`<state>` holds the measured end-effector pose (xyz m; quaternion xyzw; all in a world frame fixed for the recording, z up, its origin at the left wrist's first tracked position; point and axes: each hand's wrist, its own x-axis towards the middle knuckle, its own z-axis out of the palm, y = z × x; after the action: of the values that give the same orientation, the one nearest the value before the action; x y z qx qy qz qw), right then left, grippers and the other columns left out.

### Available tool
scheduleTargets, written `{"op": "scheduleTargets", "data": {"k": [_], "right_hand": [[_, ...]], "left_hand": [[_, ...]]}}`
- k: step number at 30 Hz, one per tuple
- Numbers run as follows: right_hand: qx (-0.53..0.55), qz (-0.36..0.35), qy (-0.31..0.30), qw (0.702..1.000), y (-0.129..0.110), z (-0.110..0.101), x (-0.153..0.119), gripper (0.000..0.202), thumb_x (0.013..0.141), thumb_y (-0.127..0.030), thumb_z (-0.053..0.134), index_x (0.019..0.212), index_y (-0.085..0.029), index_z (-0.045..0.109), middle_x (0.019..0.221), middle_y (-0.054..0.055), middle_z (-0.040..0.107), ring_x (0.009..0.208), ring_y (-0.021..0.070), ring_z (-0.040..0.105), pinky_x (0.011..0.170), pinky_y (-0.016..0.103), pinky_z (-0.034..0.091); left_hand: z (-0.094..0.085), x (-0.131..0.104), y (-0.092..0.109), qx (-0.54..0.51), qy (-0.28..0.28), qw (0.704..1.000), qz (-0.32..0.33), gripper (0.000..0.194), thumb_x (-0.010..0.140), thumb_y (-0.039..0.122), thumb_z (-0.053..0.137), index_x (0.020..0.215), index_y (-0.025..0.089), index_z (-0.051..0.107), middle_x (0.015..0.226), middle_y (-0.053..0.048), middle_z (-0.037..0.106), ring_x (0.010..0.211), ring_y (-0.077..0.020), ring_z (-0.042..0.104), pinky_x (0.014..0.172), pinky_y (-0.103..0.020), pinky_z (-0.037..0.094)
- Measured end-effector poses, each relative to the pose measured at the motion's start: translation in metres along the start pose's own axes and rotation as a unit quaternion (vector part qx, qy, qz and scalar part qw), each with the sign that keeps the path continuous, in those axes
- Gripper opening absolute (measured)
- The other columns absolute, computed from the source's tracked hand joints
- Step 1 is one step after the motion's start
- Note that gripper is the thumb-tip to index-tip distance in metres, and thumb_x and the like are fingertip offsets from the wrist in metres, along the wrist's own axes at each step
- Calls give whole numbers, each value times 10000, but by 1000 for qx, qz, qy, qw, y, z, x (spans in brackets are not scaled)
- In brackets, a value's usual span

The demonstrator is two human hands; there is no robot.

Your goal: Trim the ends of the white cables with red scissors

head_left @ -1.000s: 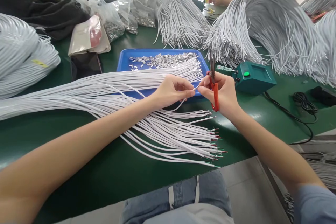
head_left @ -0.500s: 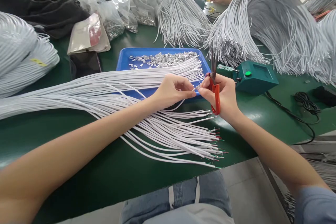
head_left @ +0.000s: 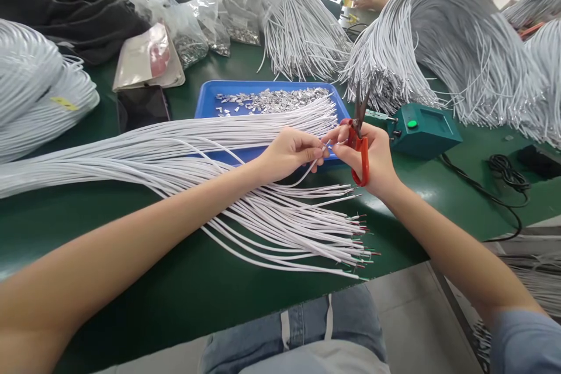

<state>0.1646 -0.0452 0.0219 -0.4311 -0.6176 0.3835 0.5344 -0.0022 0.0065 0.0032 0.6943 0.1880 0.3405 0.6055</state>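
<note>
My left hand (head_left: 289, 155) pinches one white cable (head_left: 305, 173) near its end, over the front edge of the blue tray (head_left: 202, 106). Close to that end is my right hand (head_left: 374, 158), with orange-handled scissors (head_left: 363, 160) hooked on its fingers, blades pointing up and away. Its thumb and fingertip meet at the cable's stripped end. Small metal pieces (head_left: 280, 99) lie in the tray, beside the tips of a white cable bundle (head_left: 245, 128). More loose cables (head_left: 298, 228) with red and green wire ends fan out below my hands.
A green machine (head_left: 425, 131) with a black cord stands right of the tray. Behind are large grey cable bundles (head_left: 456, 29) and bags of metal parts (head_left: 188, 41). A phone (head_left: 142, 108) lies left; another person's hand (head_left: 370, 1) shows at the back.
My left fingers have shifted on the cable, and its end now shows between my hands. The scissors have tilted slightly in my right hand.
</note>
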Motion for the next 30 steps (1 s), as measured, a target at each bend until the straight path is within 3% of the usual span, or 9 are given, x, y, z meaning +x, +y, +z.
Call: {"op": "scheduleTargets", "data": {"k": [8, 18, 22, 26, 30], "right_hand": [[-53, -5, 30, 998, 0, 0, 1, 147, 662, -192, 639, 625, -216, 499, 680, -21, 613, 691, 141, 588, 701, 313, 520], [-35, 9, 23, 999, -4, 1, 0, 172, 654, -171, 651, 605, -212, 492, 645, -28, 604, 691, 138, 576, 722, 315, 505], [-44, -5, 48, 998, 1, -1, 2, 142, 655, -191, 652, 614, -206, 518, 659, -27, 616, 669, 131, 569, 682, 298, 491], [-92, 8, 98, 991, 16, -11, 13, 95, 649, -207, 628, 629, -200, 536, 655, -18, 615, 601, 128, 538, 616, 294, 464], [-172, -11, 114, 978, 30, -22, 23, 42, 625, -163, 576, 644, -190, 549, 688, 9, 622, 642, 155, 560, 645, 307, 467]], "left_hand": [[2, -1, 4, 15, 33, 999, -21, 268, 685, 333, 784, 655, 96, 663, 595, -20, 626, 503, -86, 574, 516, -206, 504], [4, 0, 4, 47, 103, 993, -12, 276, 595, 298, 827, 609, 101, 635, 558, 1, 605, 486, -76, 554, 494, -201, 503], [4, -1, 3, 69, 111, 991, -17, 256, 630, 300, 796, 631, 98, 640, 572, -6, 617, 483, -77, 551, 495, -203, 494], [5, -5, -1, 164, 77, 983, 5, 154, 730, 259, 706, 716, 107, 687, 634, -27, 661, 520, -89, 569, 528, -203, 485], [10, -13, -1, 337, -31, 938, 76, 144, 827, 225, 616, 842, 144, 734, 735, -34, 693, 608, -101, 597, 603, -201, 467]]}}
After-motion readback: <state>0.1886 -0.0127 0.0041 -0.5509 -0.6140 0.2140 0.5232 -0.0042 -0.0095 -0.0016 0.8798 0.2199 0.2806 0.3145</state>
